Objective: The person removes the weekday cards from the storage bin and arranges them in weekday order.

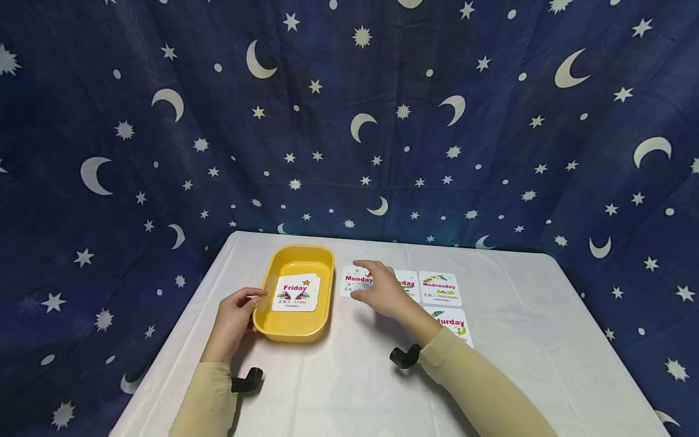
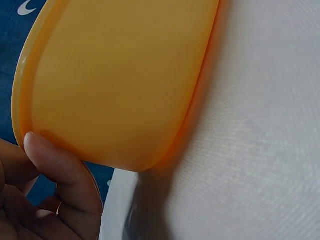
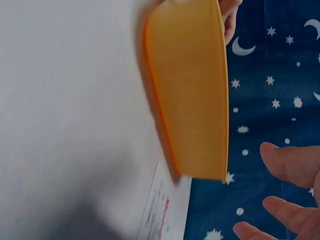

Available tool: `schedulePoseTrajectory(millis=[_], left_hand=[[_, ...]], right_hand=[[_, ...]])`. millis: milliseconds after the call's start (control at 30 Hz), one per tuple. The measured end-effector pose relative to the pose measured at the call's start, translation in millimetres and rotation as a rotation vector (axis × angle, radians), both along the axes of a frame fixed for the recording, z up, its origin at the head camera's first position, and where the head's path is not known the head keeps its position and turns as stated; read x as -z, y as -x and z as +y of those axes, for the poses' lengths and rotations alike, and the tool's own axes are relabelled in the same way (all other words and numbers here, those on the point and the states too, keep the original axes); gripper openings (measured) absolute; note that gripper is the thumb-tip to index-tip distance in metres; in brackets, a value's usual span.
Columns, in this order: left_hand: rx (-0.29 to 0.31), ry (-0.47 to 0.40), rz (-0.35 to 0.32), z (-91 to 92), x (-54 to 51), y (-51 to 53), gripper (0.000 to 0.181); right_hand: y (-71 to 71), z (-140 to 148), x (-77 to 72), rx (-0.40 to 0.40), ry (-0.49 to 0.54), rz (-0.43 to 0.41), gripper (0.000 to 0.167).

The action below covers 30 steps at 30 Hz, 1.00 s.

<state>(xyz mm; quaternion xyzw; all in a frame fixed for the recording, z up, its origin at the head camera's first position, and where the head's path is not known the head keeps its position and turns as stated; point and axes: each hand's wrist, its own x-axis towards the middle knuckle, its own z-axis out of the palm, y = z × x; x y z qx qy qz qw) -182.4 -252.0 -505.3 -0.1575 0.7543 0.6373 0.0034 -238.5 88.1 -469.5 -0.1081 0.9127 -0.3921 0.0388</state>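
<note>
A yellow tray (image 1: 292,331) holds white cards, the top one a Friday card (image 1: 295,293). My left hand (image 1: 232,317) grips the tray's left rim, thumb on the edge; the left wrist view shows the thumb and fingers at the tray (image 2: 117,90) corner. My right hand (image 1: 384,292), fingers spread and holding nothing, hovers over the Monday card (image 1: 355,280) and a partly covered card (image 1: 411,285) beside it. In the right wrist view its fingers (image 3: 287,162) are apart from the tray (image 3: 192,95).
Right of the covered card lies a Wednesday card (image 1: 440,288). Below that is a Saturday card (image 1: 452,321), partly hidden by my right forearm. A white cloth covers the table (image 1: 338,388), and a dark blue curtain (image 1: 349,121) with moons and stars hangs behind.
</note>
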Motion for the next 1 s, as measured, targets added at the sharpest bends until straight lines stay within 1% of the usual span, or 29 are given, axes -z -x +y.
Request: schedulePoseTrajectory(millis=[233, 367, 567, 767, 1000], left_hand=[[0.000, -0.004, -0.002, -0.4, 0.3, 0.7, 0.027], [-0.001, 0.001, -0.008, 0.1, 0.1, 0.7, 0.027], [-0.006, 0.001, -0.013, 0.7, -0.1, 1.0, 0.027], [-0.006, 0.005, -0.019, 1.0, 0.0, 1.0, 0.027], [-0.007, 0.005, -0.026, 0.5, 0.2, 1.0, 0.027]], right_hand=[[0.1, -22.3, -6.3, -0.017, 0.017, 0.000, 0.080], [0.0, -34.5, -9.6, -0.045, 0.017, 0.008, 0.083], [-0.6, -51.9, -11.9, -0.099, -0.017, 0.029, 0.086], [-1.4, -68.0, -11.6, -0.164, -0.062, 0.059, 0.087], [1.3, -86.0, -8.3, -0.193, -0.066, 0.092, 0.090]])
